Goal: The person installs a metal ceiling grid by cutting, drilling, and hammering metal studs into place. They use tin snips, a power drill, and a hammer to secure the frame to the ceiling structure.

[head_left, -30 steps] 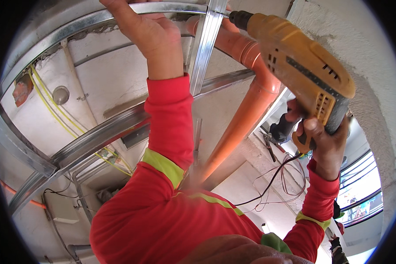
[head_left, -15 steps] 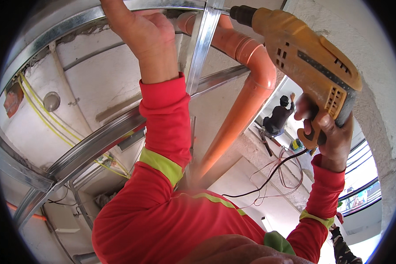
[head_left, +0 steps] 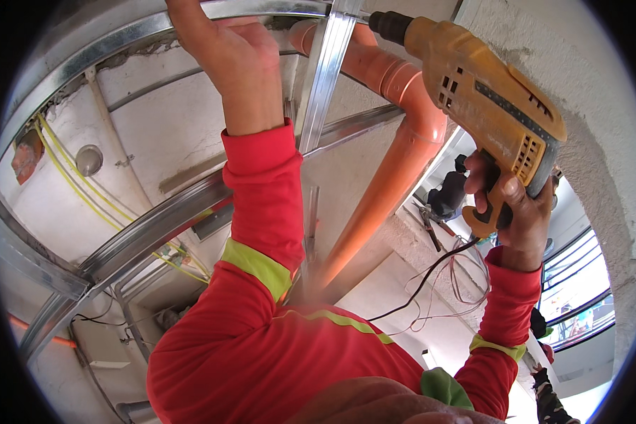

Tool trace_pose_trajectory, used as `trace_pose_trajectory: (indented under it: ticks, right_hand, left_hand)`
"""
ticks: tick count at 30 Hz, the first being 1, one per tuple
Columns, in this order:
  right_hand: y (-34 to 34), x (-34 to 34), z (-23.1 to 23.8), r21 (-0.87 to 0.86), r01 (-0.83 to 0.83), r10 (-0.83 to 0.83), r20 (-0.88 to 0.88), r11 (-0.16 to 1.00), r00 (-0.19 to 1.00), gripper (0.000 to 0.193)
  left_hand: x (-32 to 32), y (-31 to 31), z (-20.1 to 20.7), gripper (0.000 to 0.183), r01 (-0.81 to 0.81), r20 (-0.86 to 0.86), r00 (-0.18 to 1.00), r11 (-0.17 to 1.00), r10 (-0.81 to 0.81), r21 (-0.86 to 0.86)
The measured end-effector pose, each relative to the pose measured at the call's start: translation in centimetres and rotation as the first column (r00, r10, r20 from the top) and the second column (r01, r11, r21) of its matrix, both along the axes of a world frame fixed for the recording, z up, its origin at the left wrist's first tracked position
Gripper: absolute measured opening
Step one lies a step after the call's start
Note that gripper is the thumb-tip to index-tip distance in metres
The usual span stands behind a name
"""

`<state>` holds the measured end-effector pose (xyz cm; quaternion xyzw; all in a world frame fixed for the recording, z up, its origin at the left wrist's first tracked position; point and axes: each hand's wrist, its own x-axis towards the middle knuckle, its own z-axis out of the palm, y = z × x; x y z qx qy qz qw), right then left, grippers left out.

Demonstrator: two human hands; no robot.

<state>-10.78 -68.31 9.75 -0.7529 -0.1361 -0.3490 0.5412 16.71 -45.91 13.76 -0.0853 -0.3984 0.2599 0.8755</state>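
My right hand (head_left: pixel 524 212) is wrapped around the handle of a worn yellow power drill (head_left: pixel 484 88), some of its fingers at the trigger. The drill points left, and its thin bit reaches the edge of a shiny metal stud (head_left: pixel 330 74) at the top centre. A black cord hangs from the drill's handle. My left hand (head_left: pixel 237 60) is raised against a curved metal channel (head_left: pixel 113 51) left of the stud. Its fingers run behind the channel and past the upper edge, so their grip is hidden.
An orange pipe (head_left: pixel 381 191) with an elbow runs beside the stud. More metal framing (head_left: pixel 162 222) crosses at the left, near yellow conduits (head_left: pixel 78 180). Loose cables (head_left: pixel 449 297) hang at the right. Another person (head_left: pixel 446 194) in dark clothes is beyond the drill; a camouflage sleeve (head_left: pixel 548 399) shows at lower right.
The drill's rear end and my right hand have shifted slightly left, while the bit stays at the stud. My left hand has barely moved. The person behind is now more covered by the drill and hand.
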Motion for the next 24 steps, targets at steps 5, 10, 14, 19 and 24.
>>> trace_pose_trajectory:
  ticks: [5, 10, 14, 19, 24]
  right_hand:
    - [0.9, 0.7, 0.9, -0.014, -0.052, 0.051, -0.057, 0.999, 0.997, 0.052]
    - [0.8, 2.2, 0.5, -0.006, -0.038, 0.037, -0.049, 0.999, 0.998, 0.049]
    - [0.0, 1.8, -0.1, 0.015, -0.018, 0.018, -0.019, 1.000, 1.000, 0.050]
    - [-3.0, -1.3, -0.7, 0.008, -0.044, 0.044, 0.034, 0.999, 0.998, 0.067]
    - [-7.9, -4.0, -5.3, 0.147, -0.112, 0.090, 0.153, 0.983, 0.984, 0.081]
  left_hand:
    - [0.6, 0.5, 0.0, 0.036, -0.126, -0.055, 0.990, 0.991, 0.129, 0.041]
    - [0.0, 0.5, -0.1, 0.037, 0.085, -0.038, 0.996, 0.996, -0.085, 0.001]
    - [0.0, 0.3, -0.1, 0.036, -0.113, -0.104, 0.988, 0.992, 0.118, 0.054]
    - [-0.4, 0.9, 0.0, 0.036, 0.196, 0.042, 0.980, 0.979, -0.194, -0.049]
    - [-2.4, -0.4, -0.8, 0.052, -0.190, -0.012, 0.981, 0.979, 0.192, 0.072]
